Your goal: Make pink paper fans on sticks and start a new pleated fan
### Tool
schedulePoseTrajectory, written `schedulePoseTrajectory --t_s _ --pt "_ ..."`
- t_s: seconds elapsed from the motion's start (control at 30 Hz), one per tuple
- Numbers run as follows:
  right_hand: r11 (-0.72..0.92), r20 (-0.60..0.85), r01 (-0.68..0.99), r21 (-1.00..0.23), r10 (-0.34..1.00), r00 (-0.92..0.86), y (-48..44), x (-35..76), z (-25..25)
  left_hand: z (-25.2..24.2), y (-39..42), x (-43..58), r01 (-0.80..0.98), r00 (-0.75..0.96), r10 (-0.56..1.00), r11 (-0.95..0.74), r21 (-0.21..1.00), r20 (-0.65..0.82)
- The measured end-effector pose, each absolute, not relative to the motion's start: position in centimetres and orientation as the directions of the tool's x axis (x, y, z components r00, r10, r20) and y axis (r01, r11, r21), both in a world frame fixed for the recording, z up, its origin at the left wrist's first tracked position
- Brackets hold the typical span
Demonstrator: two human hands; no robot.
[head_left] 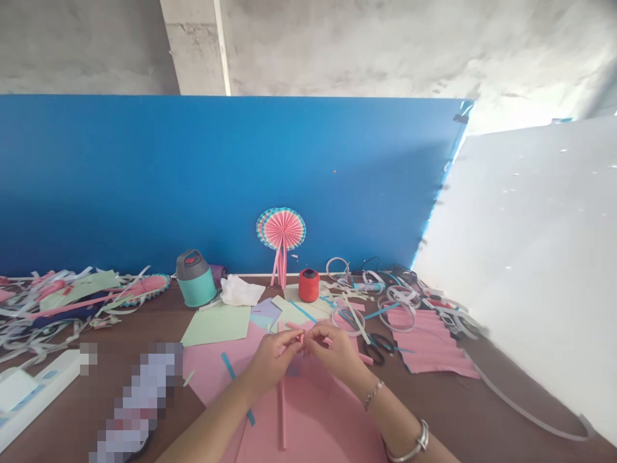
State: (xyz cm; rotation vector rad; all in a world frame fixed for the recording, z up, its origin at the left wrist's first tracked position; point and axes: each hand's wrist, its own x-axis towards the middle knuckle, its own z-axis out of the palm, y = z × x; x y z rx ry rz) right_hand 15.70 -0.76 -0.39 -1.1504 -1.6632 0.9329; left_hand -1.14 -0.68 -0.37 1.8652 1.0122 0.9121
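Note:
Both my hands meet over a pink paper sheet [313, 411] on the brown table. My left hand [272, 357] and my right hand [337, 350] pinch the top of a folded pink paper strip [282, 405] that runs down toward me. Fingers of both hands are closed on its upper end. A bracelet and a bangle sit on my right wrist. A thin blue strip [229, 368] lies on the pink sheet left of my hands.
A finished pink paper fan [281, 231] leans on the blue board behind. Near it stand a red thread spool [308, 285], a teal jar [195, 278] and crumpled tissue. Black scissors [378, 347], pleated pink paper [434, 344] and tape loops lie right. Paper scraps pile at left.

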Motion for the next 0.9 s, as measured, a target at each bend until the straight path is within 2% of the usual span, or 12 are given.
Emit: schedulePoseTrajectory --t_s 0.27,0.5,0.9 --pt "0.341 0.298 0.379 -0.860 0.940 -0.168 -0.97 15.64 -0.19 -0.39 -0.74 -1.17 0.314 0.421 0.883 -0.359 0.879 0.210" --pt "0.314 0.266 0.335 -0.888 0.946 -0.184 -0.82 15.68 -0.35 -0.33 -0.75 -1.07 0.278 0.418 0.886 -0.335 0.900 0.200" --pt "0.335 0.291 0.340 -0.879 0.941 -0.175 -0.90 15.57 -0.59 -0.20 -0.82 -1.00 0.242 0.428 0.883 -0.316 0.917 0.191"
